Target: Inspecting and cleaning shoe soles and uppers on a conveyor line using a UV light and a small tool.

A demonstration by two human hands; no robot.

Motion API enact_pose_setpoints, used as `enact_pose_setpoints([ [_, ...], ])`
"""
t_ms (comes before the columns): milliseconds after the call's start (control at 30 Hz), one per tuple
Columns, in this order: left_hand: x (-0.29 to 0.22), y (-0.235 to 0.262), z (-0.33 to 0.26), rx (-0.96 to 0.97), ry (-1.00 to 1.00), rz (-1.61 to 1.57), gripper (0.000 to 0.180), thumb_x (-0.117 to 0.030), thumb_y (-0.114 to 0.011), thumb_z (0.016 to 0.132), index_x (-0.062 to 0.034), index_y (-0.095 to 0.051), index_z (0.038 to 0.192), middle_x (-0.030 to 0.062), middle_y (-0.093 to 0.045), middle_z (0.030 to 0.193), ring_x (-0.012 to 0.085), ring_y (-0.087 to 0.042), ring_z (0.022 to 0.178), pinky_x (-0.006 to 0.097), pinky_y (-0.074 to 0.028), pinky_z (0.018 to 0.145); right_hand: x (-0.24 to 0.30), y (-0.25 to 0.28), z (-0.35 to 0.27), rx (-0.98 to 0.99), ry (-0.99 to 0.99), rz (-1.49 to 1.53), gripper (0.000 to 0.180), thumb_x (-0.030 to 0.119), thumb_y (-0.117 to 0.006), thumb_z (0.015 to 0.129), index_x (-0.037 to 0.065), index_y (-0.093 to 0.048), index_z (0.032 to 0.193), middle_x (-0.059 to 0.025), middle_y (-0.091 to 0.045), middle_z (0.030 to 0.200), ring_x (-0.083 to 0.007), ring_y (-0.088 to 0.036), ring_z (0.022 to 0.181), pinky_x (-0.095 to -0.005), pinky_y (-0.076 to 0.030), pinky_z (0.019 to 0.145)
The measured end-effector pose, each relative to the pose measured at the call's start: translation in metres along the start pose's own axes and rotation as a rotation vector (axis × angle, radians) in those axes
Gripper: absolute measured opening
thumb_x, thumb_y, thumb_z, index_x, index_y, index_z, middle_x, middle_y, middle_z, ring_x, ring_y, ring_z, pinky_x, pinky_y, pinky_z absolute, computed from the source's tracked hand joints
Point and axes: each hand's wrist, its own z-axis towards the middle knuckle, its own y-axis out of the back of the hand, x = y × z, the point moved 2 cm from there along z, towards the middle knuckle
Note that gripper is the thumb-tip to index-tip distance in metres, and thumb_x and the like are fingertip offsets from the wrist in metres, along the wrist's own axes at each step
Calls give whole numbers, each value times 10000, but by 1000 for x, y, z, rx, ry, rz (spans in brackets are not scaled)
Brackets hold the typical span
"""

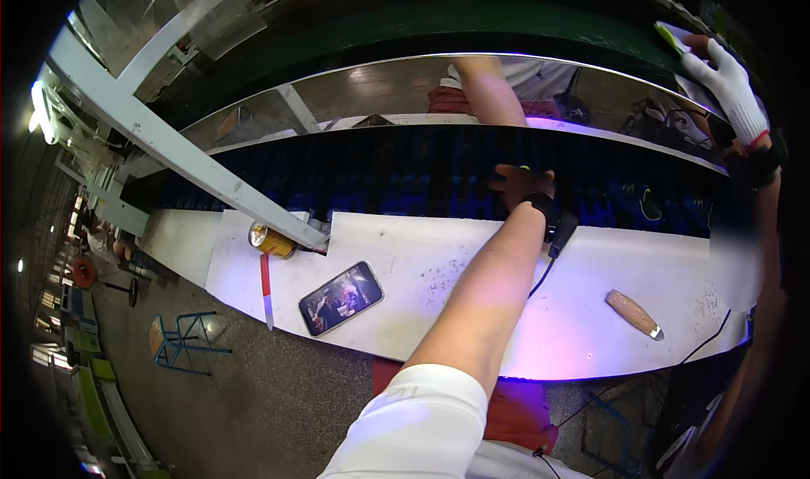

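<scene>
A long white bench (472, 285) curves across the middle of the frame, scuffed and speckled with dark marks, with a violet glow on its lower right part. Behind it, across the centre, runs a dark belt of blue-lit items (380, 179), too dim to tell what they are. Above that sits a shiny metal panel (380, 86) that mirrors an arm and a torso. A white slanted beam (169, 146) crosses from the upper left down to the bench. The speckled concrete floor (253, 395) fills the lower left, with a blue metal frame (181, 340) standing on it.

The person's left hand (519, 184) reaches from the lower centre over the bench edge onto the dark belt, fingers spread and resting on the dim items; whether they grip anything cannot be told. A black strap with a small device (557, 226) hangs at the wrist, its cable trailing down the bench.

At the upper right, a hand in a white glove (726, 82) is raised, fingers closed on a pale green piece (671, 36).

On the bench lie a phone (340, 297) with a lit screen, a gold can (270, 240) on its side by the beam, a red-handled blade (267, 289) and a wooden handle (633, 313) at the right.
</scene>
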Motion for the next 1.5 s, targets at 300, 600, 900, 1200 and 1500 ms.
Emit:
enact_pose_setpoints([
  [300,15,4,-47,329,-260,-816,416,-158,-813,857,52,-634,1168,165,-730,994,269,-707,903,451,-566,859,-34,29,-12,-115,50,-79,311,350,-711,1038,58,-749,1138,-41,-734,888,-94,-669,782,-291,-545,736],
  [600,167,189,-164,575,-333,-470,455,-253,-794,967,52,-629,1263,154,-712,1199,231,-722,1028,370,-604,873,-9,34,-15,-110,-33,-192,237,230,-726,1020,24,-746,1135,-108,-754,1027,-186,-695,922,-322,-534,861],
  [900,171,216,-173,-70,-1208,397,371,-195,-678,1008,1,-656,1322,191,-682,1315,391,-618,1240,469,-477,1097,112,14,-163,-307,474,228,222,126,-598,1097,-29,-685,1229,-170,-733,1292,-211,-677,1185,-331,-495,1085],
  [1200,130,166,-166,281,-1142,612,405,-363,-613,1060,34,-629,1139,215,-736,1019,372,-709,983,458,-525,943,107,-50,-376,208,38,431,207,165,-660,1052,-22,-623,1134,-124,-727,993,-185,-697,897,-319,-553,865],
  [1500,178,204,-215,365,-1276,-293,422,-189,-714,1018,-42,-489,1344,210,-660,1295,386,-626,1278,594,-333,1234,128,-137,-433,-95,-328,1205,403,297,-775,999,1,-544,1147,-254,-756,1064,-337,-763,981,-460,-599,932],
])
